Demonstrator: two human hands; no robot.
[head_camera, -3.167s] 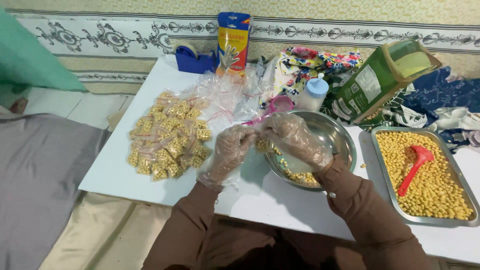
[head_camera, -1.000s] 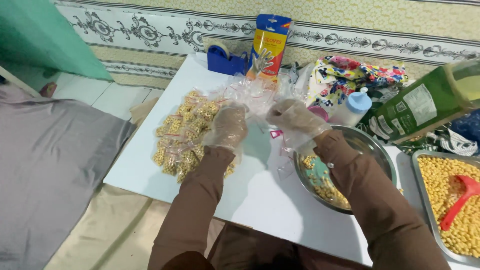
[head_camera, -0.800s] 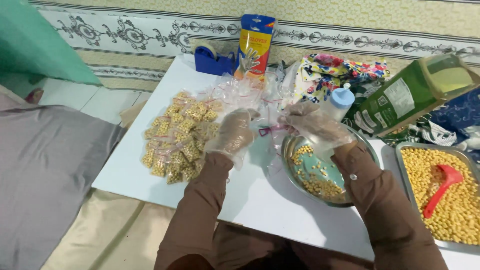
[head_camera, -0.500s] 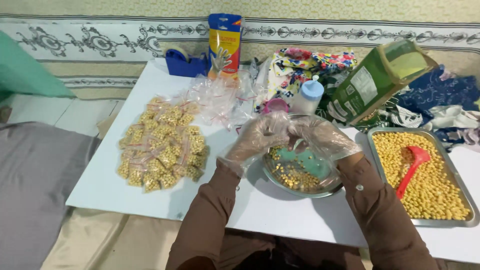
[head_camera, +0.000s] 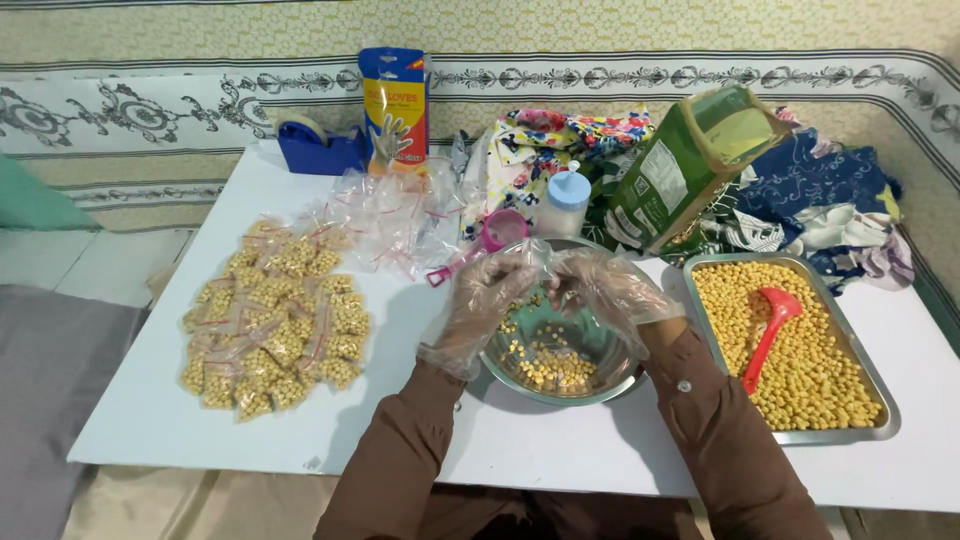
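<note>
Both hands are gloved in clear plastic and are held together over the round steel bowl (head_camera: 560, 350), which serves as the landmark. Left hand (head_camera: 488, 298) is seen above the bowl's left rim, curled with its fingers turned inward; right hand (head_camera: 608, 288) is seen above the far right rim, fingers pinched toward the left. Between them, over the bowl's far edge, a small clear bag (head_camera: 535, 262) appears to be pinched by both hands, so neither is clearly nearer; its long axis cannot be judged. Yellow kernels (head_camera: 552, 368) are left in the bowl's near half, directly beneath the hands. Right of the bowl a steel tray (head_camera: 880, 400) of kernels with a red scoop (head_camera: 768, 335) is set; well to its left, a heap of filled bags (head_camera: 275, 330) is laid on the worktop (head_camera: 150, 420). The bag's mouth and contents are hidden by glove film and fingers.
</note>
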